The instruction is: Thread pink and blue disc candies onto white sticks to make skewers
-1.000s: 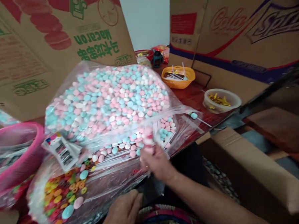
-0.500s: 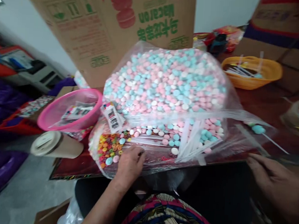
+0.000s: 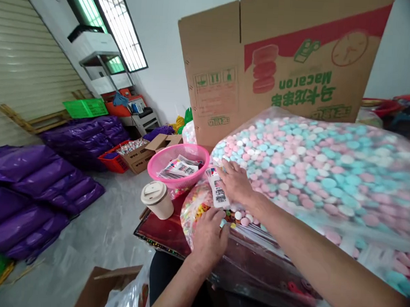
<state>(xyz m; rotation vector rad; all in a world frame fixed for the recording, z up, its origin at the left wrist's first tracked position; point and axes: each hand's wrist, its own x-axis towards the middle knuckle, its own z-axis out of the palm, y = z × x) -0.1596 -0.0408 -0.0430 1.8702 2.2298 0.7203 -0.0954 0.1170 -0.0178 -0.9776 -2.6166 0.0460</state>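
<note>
The stack of printed packets lies loose at the left edge of the big clear bag of pastel candies, just beside the pink basket, and its footing looks poor: slick film over rounded sweets. A careless push could send the top packets sliding, or fan them out, because nothing visible ties them together. Pulling one quickly might drag its neighbours along. The lidded cup is another worry (it stands close to the edge of the counter); a leftward sweep of a forearm could tip it. Bearing down on the film might also spill the small ring candies.

The right hand is open, palm down, fingers spread, with its fingertips at the packets' right edge; it does not appear to be gripping them. The left hand rests lower, fingers loosely bent over the plastic beside the rings. Its underside is hidden, so I can't tell whether it pinches anything. The two hands are near each other but apart.
</note>
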